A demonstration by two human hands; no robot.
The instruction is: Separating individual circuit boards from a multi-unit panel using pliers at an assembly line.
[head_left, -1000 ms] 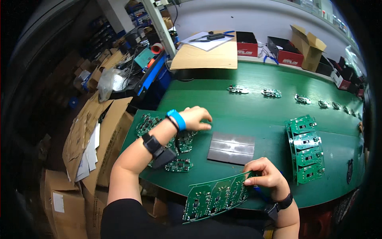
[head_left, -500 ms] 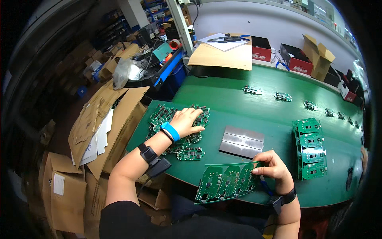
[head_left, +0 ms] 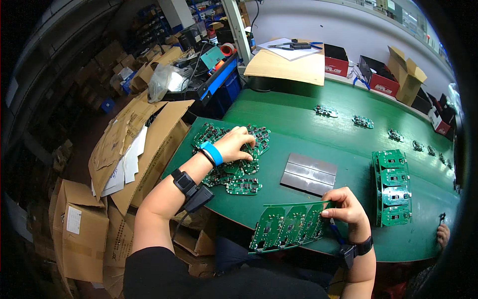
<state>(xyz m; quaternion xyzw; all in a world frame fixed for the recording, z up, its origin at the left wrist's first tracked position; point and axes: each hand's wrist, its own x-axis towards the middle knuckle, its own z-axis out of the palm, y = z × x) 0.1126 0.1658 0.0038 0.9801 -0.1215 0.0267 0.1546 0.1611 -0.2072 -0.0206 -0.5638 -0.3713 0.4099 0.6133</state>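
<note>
A pile of small green circuit boards [head_left: 219, 174] lies at the left of the green table. My left hand [head_left: 236, 144] is on that pile, thumb and fingers bent around one board, which they mostly hide. My right hand [head_left: 347, 207] pinches the right end of a green circuit board panel [head_left: 289, 226], several joined boards held tilted over the table's front edge. Under that hand a blue-handled tool [head_left: 337, 232] shows, its working end hidden. One single circuit board [head_left: 244, 187] lies at the pile's near edge.
Beyond the panel lies a grey metal plate [head_left: 308, 173]; to its right stands a stack of panels [head_left: 393, 187]. Single boards [head_left: 326, 111] line the far green surface. Another person's hand [head_left: 442, 235] is at the right edge. Cardboard boxes [head_left: 84, 234] stand left.
The fingers of my left hand, spread over the pile before, have bent inward around a board. My right hand keeps its hold on the panel. The whole view has shifted slightly.
</note>
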